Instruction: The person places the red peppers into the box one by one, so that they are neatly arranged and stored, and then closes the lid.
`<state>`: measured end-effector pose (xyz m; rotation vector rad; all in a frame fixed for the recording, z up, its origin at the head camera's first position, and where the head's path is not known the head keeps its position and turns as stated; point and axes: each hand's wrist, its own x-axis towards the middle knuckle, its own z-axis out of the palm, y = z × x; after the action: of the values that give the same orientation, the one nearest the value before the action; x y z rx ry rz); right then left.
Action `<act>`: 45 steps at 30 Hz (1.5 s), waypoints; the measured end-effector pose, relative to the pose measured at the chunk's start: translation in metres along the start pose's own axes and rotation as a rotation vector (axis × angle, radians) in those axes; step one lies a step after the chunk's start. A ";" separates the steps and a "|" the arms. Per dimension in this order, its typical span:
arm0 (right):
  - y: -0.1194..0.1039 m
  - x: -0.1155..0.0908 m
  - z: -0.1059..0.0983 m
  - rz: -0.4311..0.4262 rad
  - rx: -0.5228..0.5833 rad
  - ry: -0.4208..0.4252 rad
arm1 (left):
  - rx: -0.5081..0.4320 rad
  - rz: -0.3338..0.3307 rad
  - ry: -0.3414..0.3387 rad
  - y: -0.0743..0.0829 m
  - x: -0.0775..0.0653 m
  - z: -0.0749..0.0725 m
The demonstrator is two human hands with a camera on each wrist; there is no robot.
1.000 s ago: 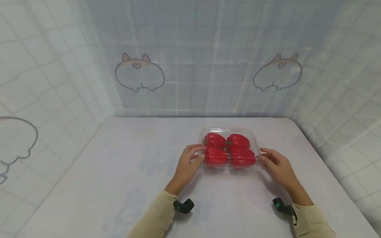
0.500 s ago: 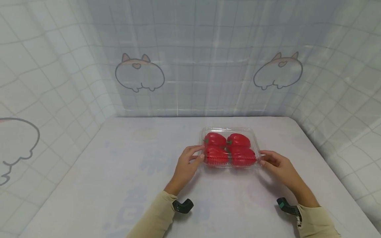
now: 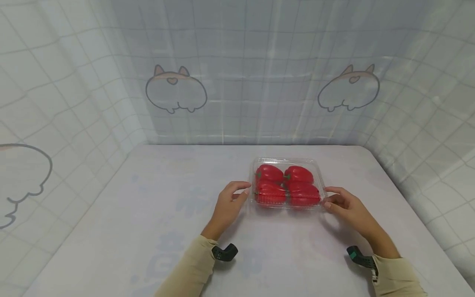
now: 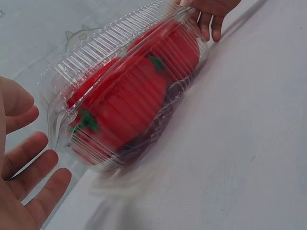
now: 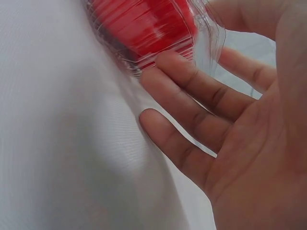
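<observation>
A clear plastic clamshell box sits closed on the white table, with several red bell peppers inside. Just off its left side is my left hand, fingers relaxed and holding nothing; the left wrist view shows a gap between these fingers and the box. At the right front corner, my right hand touches the box with its fingertips. Its fingers stretch loosely along the box's side in the right wrist view, with the thumb near the lid's rim.
The white table reaches back to a tiled-pattern curtain with cartoon animal prints. Similar sheets line the left and right sides. Small black devices are strapped at both wrists.
My left hand has drawn back slightly to the left, away from the box's side. The right hand has shifted a little but stays at the right corner. The box stays in place.
</observation>
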<state>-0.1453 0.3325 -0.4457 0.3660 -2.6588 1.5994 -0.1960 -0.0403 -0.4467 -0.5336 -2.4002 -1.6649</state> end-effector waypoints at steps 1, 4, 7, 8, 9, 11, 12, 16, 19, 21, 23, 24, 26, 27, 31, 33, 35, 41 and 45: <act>0.000 0.000 0.001 0.000 0.013 0.001 | 0.005 -0.001 0.000 0.000 0.000 0.000; 0.001 0.000 0.002 -0.008 0.045 -0.006 | 0.027 -0.010 0.001 -0.002 0.000 0.000; 0.003 0.000 0.004 -0.008 0.071 -0.002 | 0.047 -0.026 -0.008 -0.004 0.000 0.001; 0.003 0.000 0.005 -0.009 0.082 -0.003 | 0.053 -0.032 -0.012 -0.004 -0.001 0.001; 0.004 0.000 0.005 -0.011 0.093 -0.003 | 0.058 -0.038 -0.017 -0.005 -0.001 0.001; 0.005 0.000 0.006 -0.014 0.115 -0.003 | 0.060 -0.051 -0.023 -0.005 -0.002 0.002; 0.005 0.000 0.007 -0.017 0.125 -0.006 | 0.059 -0.057 -0.025 -0.006 -0.002 0.002; 0.008 0.000 0.006 -0.017 0.143 -0.006 | 0.057 -0.091 -0.040 -0.006 -0.005 0.005; 0.010 0.001 0.005 -0.023 0.151 -0.009 | 0.050 -0.129 -0.057 -0.005 -0.006 0.007; 0.010 0.001 0.004 -0.028 0.156 -0.011 | 0.050 -0.155 -0.068 -0.003 -0.008 0.007; 0.009 0.001 0.003 -0.030 0.158 -0.014 | 0.030 -0.176 -0.078 -0.002 -0.008 0.007; 0.009 0.001 0.003 -0.028 0.159 -0.014 | 0.012 -0.180 -0.085 -0.002 -0.009 0.007; 0.008 0.001 0.003 -0.025 0.157 -0.014 | -0.027 -0.189 -0.098 -0.001 -0.009 0.007; 0.008 0.001 0.003 -0.024 0.158 -0.014 | -0.051 -0.192 -0.104 -0.001 -0.009 0.007; 0.008 0.001 0.004 -0.018 0.180 -0.015 | -0.133 -0.211 -0.113 -0.001 -0.010 0.009; 0.007 0.002 0.005 -0.014 0.198 -0.016 | -0.166 -0.224 -0.116 -0.001 -0.010 0.010; 0.007 0.002 0.006 -0.008 0.211 -0.015 | -0.207 -0.237 -0.123 -0.002 -0.010 0.011; 0.004 0.003 0.011 -0.020 0.241 -0.014 | -0.309 -0.265 -0.133 -0.001 -0.009 0.013; 0.001 0.004 0.012 -0.022 0.252 -0.013 | -0.325 -0.269 -0.124 -0.001 -0.010 0.013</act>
<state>-0.1485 0.3212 -0.4515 0.4097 -2.4558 1.9365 -0.1859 -0.0302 -0.4557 -0.3798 -2.3835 -2.2197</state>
